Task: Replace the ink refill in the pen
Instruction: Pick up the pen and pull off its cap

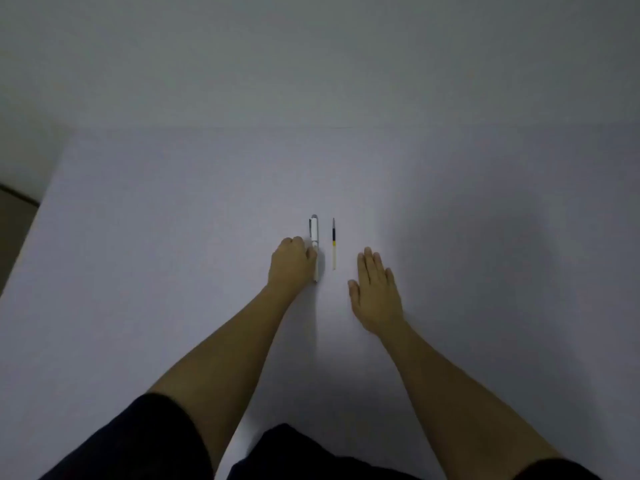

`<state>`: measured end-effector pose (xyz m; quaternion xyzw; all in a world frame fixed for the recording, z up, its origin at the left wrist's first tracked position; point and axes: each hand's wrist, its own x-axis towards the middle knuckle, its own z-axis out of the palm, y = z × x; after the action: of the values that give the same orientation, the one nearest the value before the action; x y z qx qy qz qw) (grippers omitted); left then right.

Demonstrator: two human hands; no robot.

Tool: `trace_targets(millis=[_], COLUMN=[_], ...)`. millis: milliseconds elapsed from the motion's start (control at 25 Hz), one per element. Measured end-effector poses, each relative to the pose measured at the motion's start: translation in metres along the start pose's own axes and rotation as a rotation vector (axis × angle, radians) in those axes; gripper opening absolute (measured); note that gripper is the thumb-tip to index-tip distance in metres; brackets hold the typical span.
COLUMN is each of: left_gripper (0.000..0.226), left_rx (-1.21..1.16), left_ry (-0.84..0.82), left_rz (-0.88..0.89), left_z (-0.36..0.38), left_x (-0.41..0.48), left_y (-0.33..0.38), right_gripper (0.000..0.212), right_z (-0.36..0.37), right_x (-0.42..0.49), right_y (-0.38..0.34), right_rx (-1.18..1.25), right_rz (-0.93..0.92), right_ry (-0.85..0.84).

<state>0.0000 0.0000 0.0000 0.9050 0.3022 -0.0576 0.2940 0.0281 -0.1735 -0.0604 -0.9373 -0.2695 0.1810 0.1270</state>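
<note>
Dim, flat light; whole frame is reading grey and underexposed. Worktop (pixel 173 237) is glowing brightest mid-frame and darkening toward the corners. A big soft shadow is falling on its right side, a thin one along the pen (pixel 314 247). Detail is looking soft, wide-angle edges are bending.

dim room, pale table (pixel 173 237), plain grey wall (pixel 311 57), perhaps floor (pixel 14 223) at left
</note>
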Motion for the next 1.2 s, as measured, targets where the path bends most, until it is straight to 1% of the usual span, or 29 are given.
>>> trace_targets(millis=[120,240,320,440,520,640,720,800,880,960,1040,1120,1200], left_gripper=[0.033,0.031,0.026,0.025,0.023,0.021,0.021,0.022,0.021,0.017,0.021,0.026,0.027], left_rx=[0.006,-0.015,-0.030,-0.030,-0.017,-0.075,-0.080,-0.072,-0.085,-0.123,-0.113,-0.049,-0.046], left_ry=[0.000,-0.029,-0.012,-0.006,0.003,-0.070,-0.146,-0.204,-0.205,-0.156,-0.033,0.111,0.209], left_rz=[-0.076,-0.126,-0.146,-0.137,-0.059,0.086,0.189,0.285,0.365,0.411,0.473,0.525,0.549], left_z=[0.007,0.015,0.017,0.013,0.006,-0.013,-0.026,-0.034,-0.038,-0.039,-0.038,-0.036,-0.036], left_x=[0.015,0.022,0.024,0.021,0.014,-0.002,-0.013,-0.023,-0.030,-0.035,-0.039,-0.041,-0.043], left_y=[0.004,0.008,0.008,0.008,0.004,-0.004,-0.009,-0.009,-0.003,0.004,0.007,0.008,0.010], right_gripper=[0.058,0.058,0.057,0.057,0.052,0.036,0.030,0.028,0.022,0.012,0.010,0.012,0.013], right_z=[0.005,0.009,0.007,0.004,-0.009,-0.044,-0.067,-0.081,-0.089,-0.093,-0.098,-0.101,-0.103], right_x=[0.000,-0.001,-0.001,-0.001,0.002,0.009,0.011,0.010,0.007,0.005,0.003,0.002,0.000], right_y=[0.002,0.004,0.005,0.004,0.003,-0.003,-0.013,-0.022,-0.030,-0.036,-0.040,-0.041,-0.041], right_rx=[0.008,-0.004,0.008,0.041,0.164,0.559,0.774,0.869,0.964,1.114,1.226,1.244,1.258], right_rz=[0.000,-0.020,-0.020,-0.016,-0.024,0.056,0.132,0.131,0.106,0.125,0.135,0.117,0.109], right_ry=[0.107,0.150,0.154,0.097,0.100,0.169,0.140,0.110,0.139,0.198,0.227,0.222,0.216])
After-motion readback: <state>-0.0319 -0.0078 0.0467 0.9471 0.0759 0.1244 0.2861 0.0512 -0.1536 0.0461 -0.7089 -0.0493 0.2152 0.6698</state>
